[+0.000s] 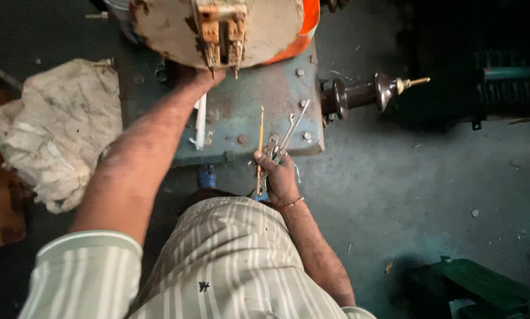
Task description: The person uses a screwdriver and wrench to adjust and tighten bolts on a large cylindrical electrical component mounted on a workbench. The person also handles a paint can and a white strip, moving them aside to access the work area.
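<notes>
My right hand (278, 175) grips a bundle of metal spanners (289, 131) together with a thin yellow rod (260, 142), their ends lying over the front edge of a grey-green bolted metal cover (259, 97). My left hand (198, 77) reaches forward under a rusty white and orange cylinder (276, 26) that stands on the cover; its fingers are hidden beneath the cylinder. A white stick-like piece (201, 121) lies on the cover beside my left forearm.
A brown porcelain insulator with a brass tip (371, 91) sticks out to the right of the cover. A crumpled white sack (52, 130) lies on the left. A green metal object (483, 289) sits at the lower right on the dark concrete floor.
</notes>
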